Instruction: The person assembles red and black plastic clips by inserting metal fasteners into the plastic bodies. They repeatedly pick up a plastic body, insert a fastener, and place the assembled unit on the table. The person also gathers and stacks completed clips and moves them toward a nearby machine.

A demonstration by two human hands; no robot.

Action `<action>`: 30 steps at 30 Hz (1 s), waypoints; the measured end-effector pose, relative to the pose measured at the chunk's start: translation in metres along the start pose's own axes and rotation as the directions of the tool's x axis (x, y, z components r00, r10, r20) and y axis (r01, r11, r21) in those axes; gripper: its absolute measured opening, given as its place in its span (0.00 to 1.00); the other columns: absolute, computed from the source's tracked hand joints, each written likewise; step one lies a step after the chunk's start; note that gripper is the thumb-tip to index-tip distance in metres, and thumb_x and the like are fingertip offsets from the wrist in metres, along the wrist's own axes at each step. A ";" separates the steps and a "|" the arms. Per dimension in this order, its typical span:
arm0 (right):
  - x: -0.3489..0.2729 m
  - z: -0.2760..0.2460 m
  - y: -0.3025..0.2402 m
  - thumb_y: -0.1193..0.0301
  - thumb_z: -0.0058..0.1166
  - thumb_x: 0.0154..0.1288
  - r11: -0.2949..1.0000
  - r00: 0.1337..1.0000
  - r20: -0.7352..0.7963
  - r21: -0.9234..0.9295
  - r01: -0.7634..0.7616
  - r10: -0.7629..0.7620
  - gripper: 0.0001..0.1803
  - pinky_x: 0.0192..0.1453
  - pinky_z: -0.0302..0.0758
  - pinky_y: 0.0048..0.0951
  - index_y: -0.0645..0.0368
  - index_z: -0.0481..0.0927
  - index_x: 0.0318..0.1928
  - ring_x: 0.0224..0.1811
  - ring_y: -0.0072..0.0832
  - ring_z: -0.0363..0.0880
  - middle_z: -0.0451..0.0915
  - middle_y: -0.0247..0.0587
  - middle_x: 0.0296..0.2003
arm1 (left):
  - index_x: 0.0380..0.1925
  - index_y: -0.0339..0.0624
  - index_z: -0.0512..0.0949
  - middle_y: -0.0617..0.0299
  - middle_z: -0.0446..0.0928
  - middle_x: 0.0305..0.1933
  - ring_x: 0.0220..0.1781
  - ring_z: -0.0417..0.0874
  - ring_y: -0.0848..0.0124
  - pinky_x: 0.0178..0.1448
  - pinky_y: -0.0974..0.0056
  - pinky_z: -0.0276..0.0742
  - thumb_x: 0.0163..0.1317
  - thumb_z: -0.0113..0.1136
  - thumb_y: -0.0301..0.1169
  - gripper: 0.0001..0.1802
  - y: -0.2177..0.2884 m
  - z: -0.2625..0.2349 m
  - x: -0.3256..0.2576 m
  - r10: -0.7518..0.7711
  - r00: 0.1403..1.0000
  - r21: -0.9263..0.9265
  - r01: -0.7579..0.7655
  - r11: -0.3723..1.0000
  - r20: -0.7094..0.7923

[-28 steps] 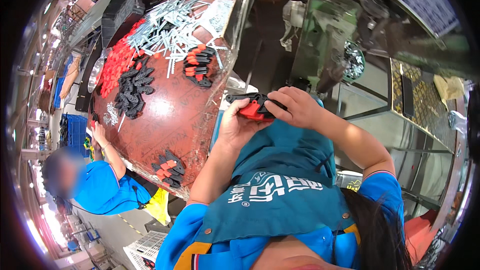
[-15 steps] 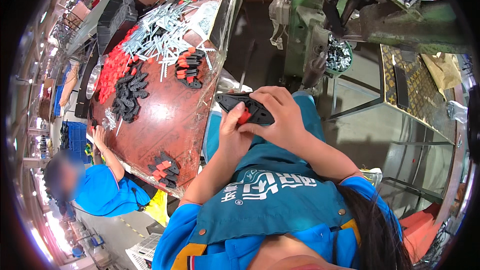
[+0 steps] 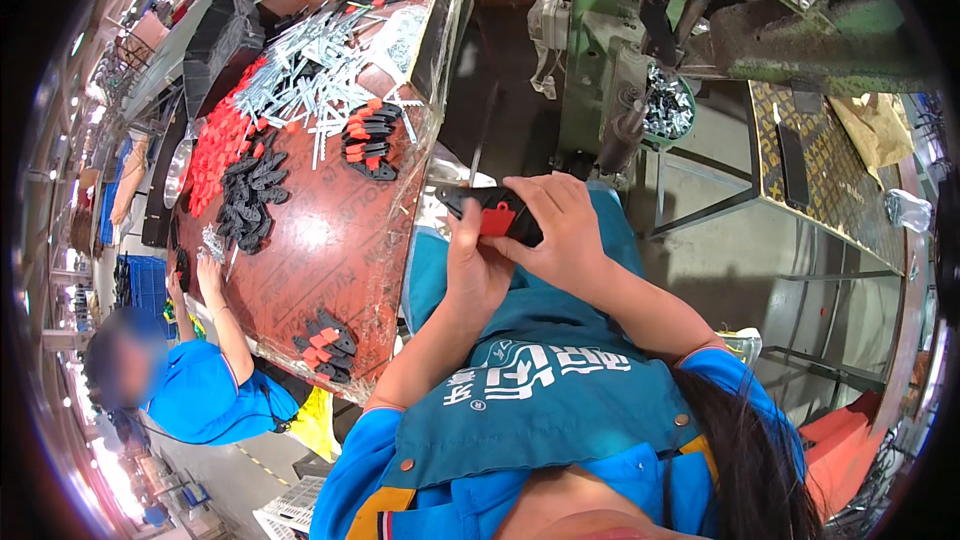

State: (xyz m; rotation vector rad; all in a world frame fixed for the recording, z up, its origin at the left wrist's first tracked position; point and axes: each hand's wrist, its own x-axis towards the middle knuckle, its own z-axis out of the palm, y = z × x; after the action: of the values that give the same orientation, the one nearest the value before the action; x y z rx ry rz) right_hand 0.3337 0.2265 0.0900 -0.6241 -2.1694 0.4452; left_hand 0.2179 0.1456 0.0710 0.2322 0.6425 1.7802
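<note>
In front of my body, above my lap, I hold a black plastic part with a red block point(image 3: 498, 221) on it. My left hand point(image 3: 474, 265) grips its left end, the thumb raised against the black edge. My right hand point(image 3: 562, 230) wraps over the right end, fingers on top and thumb underneath. The fingers hide much of the part. On the table to the left sits a row of similar black-and-red parts point(image 3: 370, 140), and a smaller group of black-and-red parts point(image 3: 328, 345) lies near the closer edge.
The red-brown table point(image 3: 330, 240) bears piles of metal strips point(image 3: 318, 75), red pieces point(image 3: 205, 165) and black pieces point(image 3: 250, 195). A co-worker point(image 3: 215, 390) reaches onto its far left. At right stand a green machine point(image 3: 595, 70), a bowl of small metal pieces point(image 3: 690, 125) and a side table point(image 3: 825, 180).
The part has turned in my hands, so the red block shows more fully. My left thumb has moved off the red block toward the left end. The co-worker's hands have shifted.
</note>
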 end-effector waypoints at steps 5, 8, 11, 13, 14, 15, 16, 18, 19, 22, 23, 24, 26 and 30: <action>0.008 -0.002 -0.003 0.62 0.75 0.40 0.977 0.979 -0.134 0.170 -0.131 0.154 0.32 0.48 0.73 0.38 0.59 0.79 0.49 0.40 0.39 0.79 0.80 0.40 0.37 | 0.63 0.43 0.68 0.59 0.74 0.62 0.64 0.75 0.63 0.71 0.55 0.68 0.73 0.43 0.58 0.32 -0.006 0.004 0.005 -0.047 0.999 -0.107 0.044 0.993 -0.025; 0.021 -0.019 -0.001 0.62 0.75 0.41 0.937 0.960 -0.160 0.304 -0.174 0.231 0.29 0.43 0.75 0.36 0.59 0.80 0.45 0.36 0.39 0.79 0.79 0.41 0.34 | 0.60 0.43 0.70 0.57 0.77 0.60 0.63 0.76 0.62 0.69 0.52 0.70 0.73 0.47 0.54 0.28 -0.007 -0.010 0.017 -0.146 0.989 -0.254 0.132 0.958 -0.036; 0.036 -0.060 0.017 0.67 0.78 0.41 0.999 0.964 -0.264 0.044 -0.003 0.014 0.27 0.41 0.77 0.32 0.61 0.82 0.44 0.34 0.38 0.80 0.80 0.42 0.33 | 0.55 0.40 0.74 0.54 0.79 0.56 0.60 0.79 0.60 0.69 0.50 0.70 0.73 0.51 0.48 0.24 -0.004 -0.025 0.018 -0.160 0.987 -0.281 0.158 0.947 0.014; 0.041 -0.090 0.033 0.66 0.79 0.38 0.987 0.971 -0.219 -0.148 0.059 -0.091 0.29 0.43 0.76 0.35 0.61 0.83 0.44 0.34 0.38 0.79 0.81 0.42 0.32 | 0.56 0.36 0.74 0.53 0.79 0.56 0.61 0.78 0.60 0.71 0.51 0.68 0.72 0.54 0.46 0.24 0.003 -0.027 0.018 -0.118 0.992 -0.347 0.129 0.929 0.053; 0.042 -0.100 0.043 0.65 0.80 0.36 0.984 0.978 -0.202 -0.176 0.023 -0.059 0.31 0.43 0.75 0.36 0.59 0.83 0.44 0.35 0.39 0.79 0.81 0.41 0.31 | 0.57 0.34 0.73 0.53 0.79 0.56 0.61 0.78 0.60 0.72 0.51 0.68 0.71 0.56 0.44 0.25 0.006 -0.031 0.019 -0.117 0.990 -0.363 0.138 0.922 0.080; 0.044 -0.109 0.053 0.65 0.80 0.35 0.980 0.976 -0.214 -0.197 0.006 -0.049 0.31 0.43 0.75 0.36 0.59 0.83 0.44 0.35 0.40 0.79 0.82 0.41 0.31 | 0.57 0.34 0.73 0.53 0.79 0.56 0.61 0.78 0.61 0.72 0.51 0.68 0.71 0.57 0.44 0.25 0.010 -0.027 0.020 -0.108 0.987 -0.364 0.144 0.920 0.118; 0.047 -0.116 0.060 0.64 0.80 0.35 0.976 0.973 -0.226 -0.217 -0.010 -0.041 0.31 0.44 0.75 0.36 0.58 0.84 0.44 0.35 0.40 0.79 0.82 0.41 0.32 | 0.58 0.34 0.72 0.53 0.79 0.56 0.60 0.78 0.61 0.71 0.52 0.69 0.70 0.57 0.43 0.26 0.013 -0.025 0.022 -0.098 0.983 -0.365 0.149 0.919 0.154; 0.056 -0.127 0.063 0.64 0.80 0.35 0.972 0.968 -0.250 -0.234 -0.028 -0.033 0.31 0.44 0.75 0.36 0.58 0.84 0.44 0.35 0.41 0.79 0.83 0.42 0.33 | 0.59 0.37 0.72 0.54 0.78 0.58 0.60 0.79 0.64 0.69 0.54 0.73 0.69 0.61 0.38 0.24 0.012 -0.035 0.027 -0.129 0.968 -0.602 0.234 0.764 0.213; 0.063 -0.131 0.062 0.63 0.80 0.37 0.977 0.969 -0.246 -0.211 -0.036 -0.017 0.26 0.42 0.76 0.37 0.59 0.85 0.39 0.35 0.41 0.80 0.84 0.43 0.32 | 0.59 0.41 0.74 0.58 0.78 0.58 0.61 0.79 0.64 0.69 0.50 0.71 0.68 0.61 0.38 0.23 0.013 -0.039 0.028 -0.139 0.974 -0.567 0.217 0.794 0.178; 0.071 -0.134 0.069 0.61 0.79 0.38 0.970 0.978 -0.189 -0.211 -0.123 0.083 0.23 0.39 0.75 0.36 0.60 0.86 0.34 0.34 0.40 0.81 0.84 0.43 0.29 | 0.60 0.45 0.74 0.59 0.78 0.60 0.62 0.78 0.61 0.69 0.40 0.68 0.67 0.61 0.40 0.24 0.014 -0.026 0.026 -0.156 0.984 -0.459 0.177 0.871 0.085; 0.074 -0.135 0.073 0.59 0.78 0.40 0.970 0.987 -0.144 -0.220 -0.102 0.071 0.21 0.37 0.74 0.34 0.60 0.86 0.31 0.31 0.40 0.81 0.83 0.44 0.27 | 0.61 0.45 0.73 0.57 0.78 0.60 0.63 0.78 0.58 0.69 0.37 0.67 0.67 0.61 0.41 0.25 0.014 -0.021 0.025 -0.159 0.986 -0.420 0.167 0.892 0.056; 0.075 -0.134 0.072 0.59 0.78 0.41 0.979 0.986 -0.136 -0.171 -0.115 0.092 0.21 0.37 0.74 0.34 0.60 0.86 0.32 0.31 0.40 0.81 0.83 0.45 0.27 | 0.61 0.46 0.73 0.56 0.77 0.61 0.63 0.77 0.57 0.68 0.37 0.68 0.67 0.61 0.42 0.26 0.014 -0.022 0.023 -0.148 0.988 -0.417 0.156 0.895 0.051; 0.076 -0.133 0.068 0.59 0.77 0.42 0.987 0.984 -0.119 -0.072 -0.141 0.132 0.21 0.36 0.74 0.34 0.60 0.87 0.33 0.31 0.40 0.80 0.83 0.45 0.27 | 0.62 0.46 0.72 0.53 0.76 0.62 0.64 0.77 0.55 0.67 0.35 0.69 0.66 0.62 0.43 0.27 0.016 -0.026 0.021 -0.129 0.991 -0.410 0.135 0.902 0.043; 0.065 -0.129 0.068 0.60 0.77 0.45 0.949 0.949 0.017 0.021 -0.314 0.314 0.28 0.49 0.78 0.36 0.64 0.84 0.44 0.42 0.42 0.84 0.85 0.50 0.38 | 0.63 0.42 0.70 0.50 0.74 0.63 0.64 0.77 0.54 0.64 0.34 0.74 0.67 0.60 0.42 0.28 0.018 -0.016 0.018 -0.094 0.984 -0.351 0.143 0.925 0.154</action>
State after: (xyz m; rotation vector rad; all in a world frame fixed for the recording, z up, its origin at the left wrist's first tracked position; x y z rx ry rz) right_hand 0.4194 0.3318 0.1739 -0.9625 -2.0784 0.6438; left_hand 0.1898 0.1547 0.0645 0.0581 0.2195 1.7128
